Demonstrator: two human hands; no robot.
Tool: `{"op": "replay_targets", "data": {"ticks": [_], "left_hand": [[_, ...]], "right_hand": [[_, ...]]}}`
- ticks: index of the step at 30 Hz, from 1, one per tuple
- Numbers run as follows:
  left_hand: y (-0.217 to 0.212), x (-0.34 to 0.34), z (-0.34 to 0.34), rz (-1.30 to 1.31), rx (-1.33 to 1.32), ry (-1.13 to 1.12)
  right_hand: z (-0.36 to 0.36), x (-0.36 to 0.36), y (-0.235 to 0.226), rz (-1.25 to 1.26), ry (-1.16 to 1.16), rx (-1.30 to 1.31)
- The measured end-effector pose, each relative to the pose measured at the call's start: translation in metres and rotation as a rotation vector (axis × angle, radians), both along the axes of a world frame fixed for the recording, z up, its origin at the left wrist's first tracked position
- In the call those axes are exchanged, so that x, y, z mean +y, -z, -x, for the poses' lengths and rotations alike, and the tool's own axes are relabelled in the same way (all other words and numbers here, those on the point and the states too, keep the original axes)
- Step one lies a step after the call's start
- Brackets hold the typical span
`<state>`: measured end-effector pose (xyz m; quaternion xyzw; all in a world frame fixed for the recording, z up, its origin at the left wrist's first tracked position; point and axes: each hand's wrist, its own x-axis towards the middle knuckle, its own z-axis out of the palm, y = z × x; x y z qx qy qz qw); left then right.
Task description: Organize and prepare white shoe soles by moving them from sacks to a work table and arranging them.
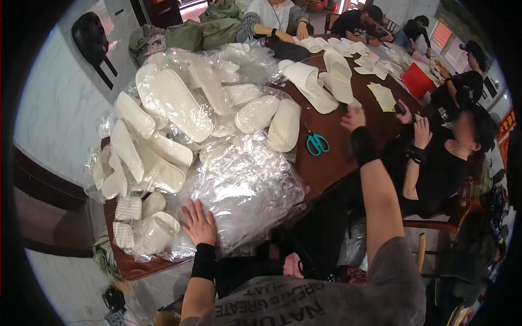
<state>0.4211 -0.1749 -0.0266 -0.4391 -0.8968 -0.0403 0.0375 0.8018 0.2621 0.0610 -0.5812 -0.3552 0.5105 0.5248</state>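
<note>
My left hand lies with fingers spread on a stack of clear plastic bags at the table's near edge. My right hand is stretched forward over the brown table, its fingers apart and somewhat blurred. Just past its fingertips lies a white slipper, part of a loose pair with another white slipper. Whether the fingertips touch it, I cannot make out. Teal-handled scissors rest on the table between my hands. Bagged white slippers are heaped beyond my left hand.
Along the far side run more white slippers, a yellow paper sheet and a red box. A person in black sits close at my right, hands raised near the table. Several other people sit around the far end. Green sacks stand behind.
</note>
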Motion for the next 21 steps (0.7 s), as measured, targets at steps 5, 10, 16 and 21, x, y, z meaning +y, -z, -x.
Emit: {"op": "replay_targets", "data": {"ticks": [5, 10, 16, 21], "left_hand": [[-0.005, 0.006, -0.003, -0.022, -0.002, 0.007], [0.002, 0.015, -0.003, -0.058, -0.009, 0.009], [0.003, 0.008, 0.0, -0.08, -0.005, 0.005], [0.004, 0.008, 0.002, -0.121, -0.006, 0.012]], "right_hand": [[0.069, -0.057, 0.082, 0.138, -0.587, -0.177], [0.124, -0.072, 0.076, 0.241, -0.592, 0.079], [0.122, -0.057, -0.032, -0.331, -0.199, 0.361], [0.112, -0.068, -0.119, -0.591, -0.348, 0.255]]}}
